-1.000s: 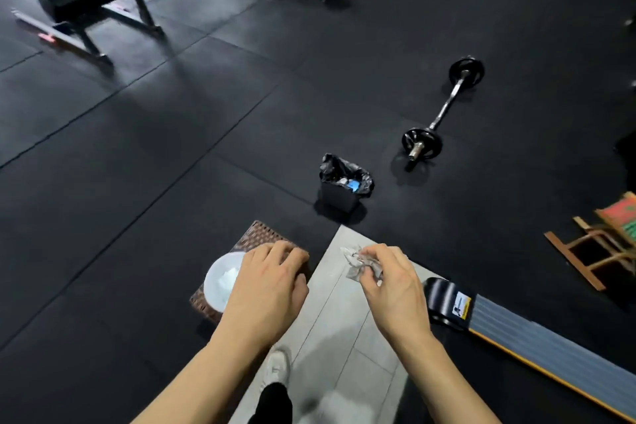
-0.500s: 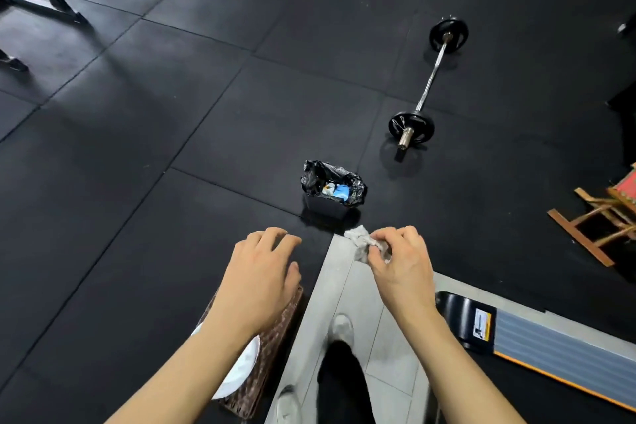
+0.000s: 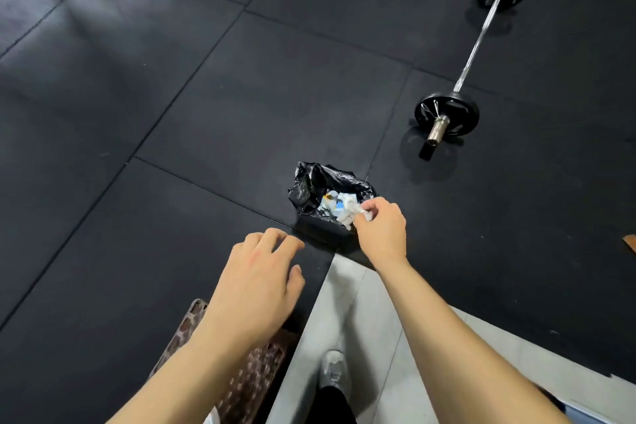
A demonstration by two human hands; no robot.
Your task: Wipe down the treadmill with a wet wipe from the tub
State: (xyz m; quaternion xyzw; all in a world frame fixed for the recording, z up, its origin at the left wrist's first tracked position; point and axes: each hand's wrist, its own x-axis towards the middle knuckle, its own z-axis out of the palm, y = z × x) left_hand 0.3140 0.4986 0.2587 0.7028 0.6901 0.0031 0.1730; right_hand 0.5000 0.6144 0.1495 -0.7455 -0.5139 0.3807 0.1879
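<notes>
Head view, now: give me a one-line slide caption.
Right hand pinches a crumpled wet wipe over the black-lined bin; left hand hovers open.

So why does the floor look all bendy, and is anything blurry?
Head view: the wide lens bows the black floor mats' seams; soft window-like glare lies at upper left; the woven brown stand under the left hand is motion-smeared; the barbell and the crumpled wipe pinched by the right hand look sharper.
</notes>
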